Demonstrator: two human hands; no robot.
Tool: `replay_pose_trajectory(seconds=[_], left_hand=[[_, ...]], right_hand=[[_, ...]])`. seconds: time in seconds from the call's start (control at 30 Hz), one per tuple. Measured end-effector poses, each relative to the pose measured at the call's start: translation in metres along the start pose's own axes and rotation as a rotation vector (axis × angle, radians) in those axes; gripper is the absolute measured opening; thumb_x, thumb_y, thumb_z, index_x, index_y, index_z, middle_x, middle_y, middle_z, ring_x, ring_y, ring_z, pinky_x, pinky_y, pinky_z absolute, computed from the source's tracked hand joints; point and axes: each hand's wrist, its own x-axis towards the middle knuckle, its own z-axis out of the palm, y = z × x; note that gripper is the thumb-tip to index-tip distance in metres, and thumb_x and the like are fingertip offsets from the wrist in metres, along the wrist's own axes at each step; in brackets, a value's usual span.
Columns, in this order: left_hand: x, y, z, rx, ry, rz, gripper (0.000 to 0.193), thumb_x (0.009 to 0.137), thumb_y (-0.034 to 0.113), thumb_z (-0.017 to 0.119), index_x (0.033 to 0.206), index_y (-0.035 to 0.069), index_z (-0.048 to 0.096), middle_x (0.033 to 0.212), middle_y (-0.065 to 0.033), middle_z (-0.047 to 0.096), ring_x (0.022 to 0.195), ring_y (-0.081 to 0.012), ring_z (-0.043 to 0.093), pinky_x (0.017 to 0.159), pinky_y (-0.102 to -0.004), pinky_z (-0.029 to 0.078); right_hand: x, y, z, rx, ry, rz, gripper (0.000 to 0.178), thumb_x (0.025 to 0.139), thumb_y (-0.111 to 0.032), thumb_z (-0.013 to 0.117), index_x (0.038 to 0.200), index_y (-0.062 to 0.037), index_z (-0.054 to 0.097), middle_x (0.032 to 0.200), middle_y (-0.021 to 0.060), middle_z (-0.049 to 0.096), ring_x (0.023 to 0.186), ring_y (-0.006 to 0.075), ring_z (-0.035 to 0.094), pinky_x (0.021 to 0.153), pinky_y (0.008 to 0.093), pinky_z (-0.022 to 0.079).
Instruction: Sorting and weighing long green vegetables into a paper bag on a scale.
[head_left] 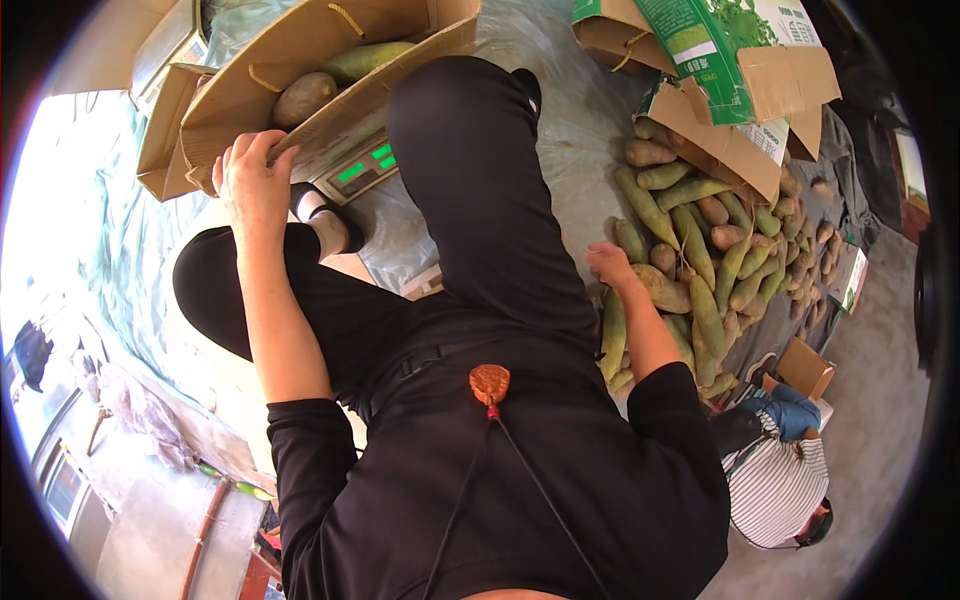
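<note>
Left hand pinches the rim of an open cardboard carton, best held steady; right hand curls beside heaped green radishes, finger closure unclear.

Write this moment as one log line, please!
left hand: touching open brown cardboard box | right hand: near heaped long green vegetables

In the left carton lie 2 vegetables; right of it lies a heap of more.
</note>
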Motion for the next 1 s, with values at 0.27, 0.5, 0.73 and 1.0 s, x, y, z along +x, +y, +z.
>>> replay_pose_trajectory(seconds=[0.27,0.5,0.73,1.0], left_hand=[[0.002,0.008,0.001,-0.018,0.025,0.02,0.02,0.076,0.023,0.069,0.093,0.014,0.068,0.094,-0.0027,0.063,0.099,-0.023,0.057,0.1,-0.0416,0.032],[0.002,-0.014,0.006,-0.022,0.013,0.086,0.023,0.076,0.023,0.069,0.095,0.01,0.067,0.095,-0.0058,0.064,0.093,-0.027,0.059,0.085,-0.0385,0.041],[0.001,-0.017,0.013,-0.076,-0.033,0.064,0.023,0.078,0.014,0.069,0.099,0.006,0.065,0.096,-0.0088,0.063,0.091,-0.0257,0.06,0.081,-0.0369,0.046],[0.004,-0.01,0.016,0.003,-0.027,0.073,0.024,0.08,0.014,0.069,0.101,0.005,0.064,0.097,-0.0098,0.062,0.088,-0.0272,0.061,0.08,-0.0362,0.047]], right_hand=[[-0.004,0.007,0.024,-0.116,-0.005,-0.003,0.051,0.077,-0.032,0.069,0.114,0.002,0.06,0.106,0.0169,0.064,0.095,0.025,0.062,0.083,0.0339,0.048],[0.001,0.033,0.044,-0.025,-0.044,0.022,0.058,0.073,-0.036,0.075,0.118,-0.0028,0.058,0.099,0.0079,0.065,0.082,0.0185,0.06,0.066,0.0331,0.048],[-0.008,0.027,0.027,0.089,-0.108,0.121,0.058,0.073,-0.039,0.075,0.115,-0.0027,0.06,0.103,0.0112,0.064,0.089,0.0204,0.061,0.073,0.0315,0.048],[-0.021,0.028,0.036,0.124,-0.148,0.18,0.053,0.069,-0.036,0.079,0.108,-0.0033,0.062,0.087,0.0067,0.063,0.073,0.0178,0.058,0.061,0.0319,0.049]])
